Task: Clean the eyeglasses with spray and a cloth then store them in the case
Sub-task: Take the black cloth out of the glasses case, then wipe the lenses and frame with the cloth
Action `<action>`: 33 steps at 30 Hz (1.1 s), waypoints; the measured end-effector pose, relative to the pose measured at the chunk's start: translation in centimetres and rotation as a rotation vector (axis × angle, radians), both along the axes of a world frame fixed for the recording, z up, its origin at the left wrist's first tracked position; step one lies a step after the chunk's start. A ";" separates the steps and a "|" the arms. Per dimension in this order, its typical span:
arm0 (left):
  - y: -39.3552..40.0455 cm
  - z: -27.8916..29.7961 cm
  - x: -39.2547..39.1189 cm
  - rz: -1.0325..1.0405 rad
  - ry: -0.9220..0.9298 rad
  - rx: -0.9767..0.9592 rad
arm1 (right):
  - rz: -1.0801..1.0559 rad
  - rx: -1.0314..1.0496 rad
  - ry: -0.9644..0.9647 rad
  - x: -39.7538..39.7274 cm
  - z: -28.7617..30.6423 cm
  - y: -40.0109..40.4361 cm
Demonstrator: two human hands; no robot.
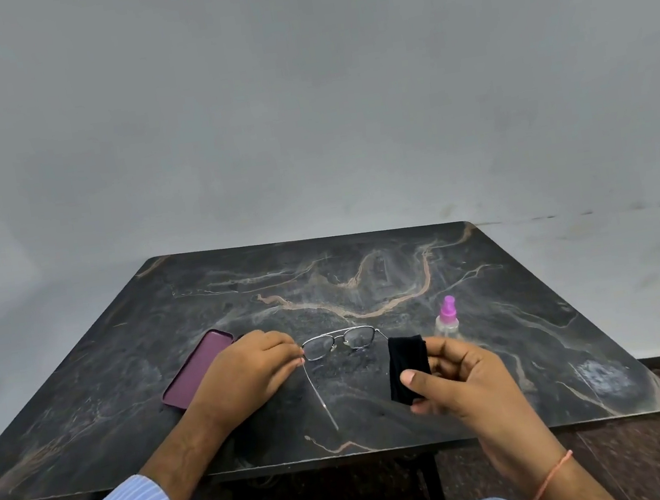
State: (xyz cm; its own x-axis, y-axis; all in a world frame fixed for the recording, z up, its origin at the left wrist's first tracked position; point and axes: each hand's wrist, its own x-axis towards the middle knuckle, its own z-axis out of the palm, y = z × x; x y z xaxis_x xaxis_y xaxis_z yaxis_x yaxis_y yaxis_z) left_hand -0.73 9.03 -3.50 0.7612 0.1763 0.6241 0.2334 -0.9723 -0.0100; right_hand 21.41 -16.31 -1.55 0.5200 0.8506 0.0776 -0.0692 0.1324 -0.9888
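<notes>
Thin metal-framed eyeglasses (339, 342) stand on the dark marble table (366, 278), lenses away from me, with the left temple arm stretched toward the near edge. My left hand (243, 372) pinches the frame at its left hinge with the fingertips. My right hand (460, 375) holds a folded black cloth (406, 366) between thumb and fingers, just right of the glasses and slightly above the table. A small clear spray bottle with a pink nozzle (448, 318) stands upright behind the right hand. A purple glasses case (200, 365) lies to the left, partly hidden by my left hand.
The table's near edge (348, 455) runs just in front of my knees. A pale wall rises behind the table. Dark reddish floor shows to the right. A whitish smudge (604, 376) marks the table's right front corner.
</notes>
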 end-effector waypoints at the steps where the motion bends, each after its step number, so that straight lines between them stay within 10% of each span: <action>1: 0.0 0.0 0.2 -0.001 0.000 0.000 | 0.008 0.001 -0.007 0.0 0.0 0.0; 33: -1.4 5.1 3.7 0.293 -0.506 -0.437 | 0.070 -0.249 0.103 -1.5 -1.4 4.1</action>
